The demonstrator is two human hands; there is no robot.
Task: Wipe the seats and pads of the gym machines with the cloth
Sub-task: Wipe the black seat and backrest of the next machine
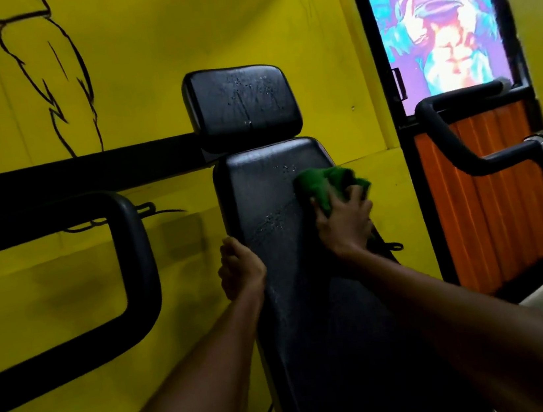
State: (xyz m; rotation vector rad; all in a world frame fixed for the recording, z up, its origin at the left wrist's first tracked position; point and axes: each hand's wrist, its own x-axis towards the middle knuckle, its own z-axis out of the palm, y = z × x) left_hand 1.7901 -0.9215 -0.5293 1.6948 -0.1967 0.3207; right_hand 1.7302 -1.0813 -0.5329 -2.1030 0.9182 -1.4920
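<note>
A black padded back pad [273, 205] of a gym machine stands upright in the middle, wet with droplets. Above it sits a smaller black head pad [241, 104], also spotted with droplets. My right hand [346, 220] presses a bunched green cloth [324, 183] against the right upper part of the back pad, fingers curled into the cloth. My left hand [238, 269] grips the pad's left edge, fingers wrapped round the side.
A black machine handle loop [135, 258] reaches in from the left in front of the yellow wall [139, 50]. At right is another black handle bar [456, 150], a door with orange panels [491, 204] and a colourful poster [435, 18].
</note>
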